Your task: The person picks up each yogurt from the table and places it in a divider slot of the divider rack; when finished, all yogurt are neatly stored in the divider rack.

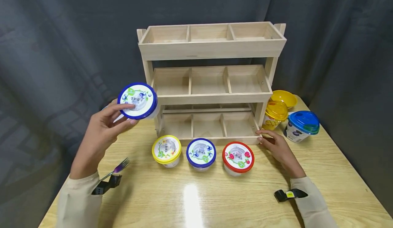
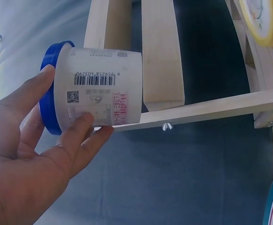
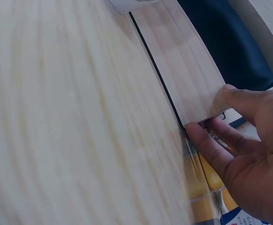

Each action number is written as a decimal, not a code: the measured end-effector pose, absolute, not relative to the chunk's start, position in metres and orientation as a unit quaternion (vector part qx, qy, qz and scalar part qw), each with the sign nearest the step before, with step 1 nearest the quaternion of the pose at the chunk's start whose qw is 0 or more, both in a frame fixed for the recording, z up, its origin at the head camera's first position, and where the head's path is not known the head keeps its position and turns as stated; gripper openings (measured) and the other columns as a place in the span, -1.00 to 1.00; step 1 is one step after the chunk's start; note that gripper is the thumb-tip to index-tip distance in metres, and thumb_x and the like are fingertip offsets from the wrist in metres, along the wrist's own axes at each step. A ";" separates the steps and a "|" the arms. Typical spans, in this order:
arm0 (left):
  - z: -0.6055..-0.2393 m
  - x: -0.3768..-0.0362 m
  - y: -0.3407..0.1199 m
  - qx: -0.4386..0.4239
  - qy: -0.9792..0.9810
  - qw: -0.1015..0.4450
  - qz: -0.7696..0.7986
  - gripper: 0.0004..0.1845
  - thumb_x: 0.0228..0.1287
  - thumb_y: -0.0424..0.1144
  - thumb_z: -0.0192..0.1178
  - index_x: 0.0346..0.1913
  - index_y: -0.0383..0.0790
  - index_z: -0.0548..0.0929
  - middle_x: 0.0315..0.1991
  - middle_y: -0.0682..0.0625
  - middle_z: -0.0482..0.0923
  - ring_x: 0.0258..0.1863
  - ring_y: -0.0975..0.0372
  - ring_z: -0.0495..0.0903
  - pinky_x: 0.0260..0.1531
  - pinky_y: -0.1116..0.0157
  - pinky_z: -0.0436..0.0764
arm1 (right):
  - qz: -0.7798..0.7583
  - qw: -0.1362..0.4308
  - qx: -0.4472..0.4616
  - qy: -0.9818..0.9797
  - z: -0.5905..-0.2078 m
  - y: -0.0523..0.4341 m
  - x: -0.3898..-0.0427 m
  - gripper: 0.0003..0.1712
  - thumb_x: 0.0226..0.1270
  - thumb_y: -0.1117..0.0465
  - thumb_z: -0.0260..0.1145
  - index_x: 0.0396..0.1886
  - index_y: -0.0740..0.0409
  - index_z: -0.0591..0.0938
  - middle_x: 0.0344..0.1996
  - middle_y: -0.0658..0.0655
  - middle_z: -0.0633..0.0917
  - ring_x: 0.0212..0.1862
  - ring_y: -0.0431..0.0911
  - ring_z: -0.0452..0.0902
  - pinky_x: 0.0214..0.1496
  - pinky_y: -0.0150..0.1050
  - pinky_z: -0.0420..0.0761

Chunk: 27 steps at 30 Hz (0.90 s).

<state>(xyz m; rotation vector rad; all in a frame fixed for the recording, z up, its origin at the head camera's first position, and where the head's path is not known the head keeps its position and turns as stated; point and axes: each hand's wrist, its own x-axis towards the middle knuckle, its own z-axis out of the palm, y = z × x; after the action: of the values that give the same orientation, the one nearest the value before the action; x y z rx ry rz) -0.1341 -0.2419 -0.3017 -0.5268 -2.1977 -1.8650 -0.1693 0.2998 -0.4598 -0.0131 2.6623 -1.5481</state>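
A pale wooden tabletop (image 1: 322,173) stands before dark grey curtains (image 1: 61,33). On it is a 3-tier wooden rack (image 1: 212,47). 3 tubs (image 1: 201,154) line up in front of it, with more tubs (image 1: 302,125) to its right. The left hand (image 1: 104,129) grips a blue-lidded tub (image 1: 139,101) in the air beside the rack's left post. The right hand (image 1: 276,146), fingers relaxed, touches the rack's bottom right corner.

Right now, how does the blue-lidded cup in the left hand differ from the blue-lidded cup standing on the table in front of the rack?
The held cup is lifted off the table, gripped by the left hand; the standing cup rests on the table, untouched. The held cup is tipped on its side, lid toward the head camera, left of the rack; the standing cup is upright, between a yellow-lidded cup and a red-lidded cup. Both share blue rims and blueberry-print lids.
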 end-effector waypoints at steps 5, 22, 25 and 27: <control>-0.294 -0.145 -0.237 -0.180 -0.746 0.107 -0.632 -0.58 0.44 -0.59 0.34 0.30 -0.37 0.71 0.44 -0.14 0.41 0.46 0.18 0.49 0.16 0.42 0.60 | -0.493 0.034 -0.002 0.869 -0.459 0.300 -0.169 -0.52 0.74 0.22 0.23 0.50 0.31 0.53 0.58 0.46 0.34 0.48 0.43 0.40 0.21 -0.39 0.63; -0.278 -0.172 -0.228 -0.187 -0.745 0.087 -0.634 -0.58 0.52 -0.48 0.33 0.36 -0.24 0.72 0.50 -0.15 0.36 0.29 0.30 0.60 0.01 0.49 0.67 | -0.509 0.032 0.000 0.860 -0.460 0.298 -0.168 -0.53 0.75 0.24 0.22 0.49 0.34 0.51 0.59 0.47 0.32 0.54 0.46 0.28 0.52 0.38 0.34; -0.275 -0.175 -0.225 -0.188 -0.736 0.087 -0.644 -0.58 0.51 -0.49 0.33 0.36 -0.23 0.72 0.48 -0.14 0.37 0.27 0.28 0.62 0.01 0.48 0.66 | -0.508 0.033 0.003 0.861 -0.460 0.298 -0.168 -0.53 0.75 0.24 0.22 0.49 0.33 0.51 0.59 0.47 0.32 0.54 0.45 0.29 0.52 0.37 0.35; -0.273 -0.177 -0.223 -0.190 -0.734 0.089 -0.646 -0.58 0.51 -0.49 0.33 0.35 -0.23 0.72 0.48 -0.14 0.37 0.28 0.28 0.62 0.04 0.47 0.66 | -0.509 0.033 0.004 0.860 -0.460 0.298 -0.167 -0.53 0.75 0.24 0.22 0.49 0.33 0.51 0.60 0.47 0.32 0.54 0.45 0.29 0.52 0.37 0.35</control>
<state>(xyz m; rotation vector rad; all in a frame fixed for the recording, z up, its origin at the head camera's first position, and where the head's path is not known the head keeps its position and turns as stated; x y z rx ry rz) -0.1773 -0.2228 -0.2733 -0.5662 -2.1828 -1.9224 -0.1674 0.2980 -0.4597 0.0117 2.6465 -1.5653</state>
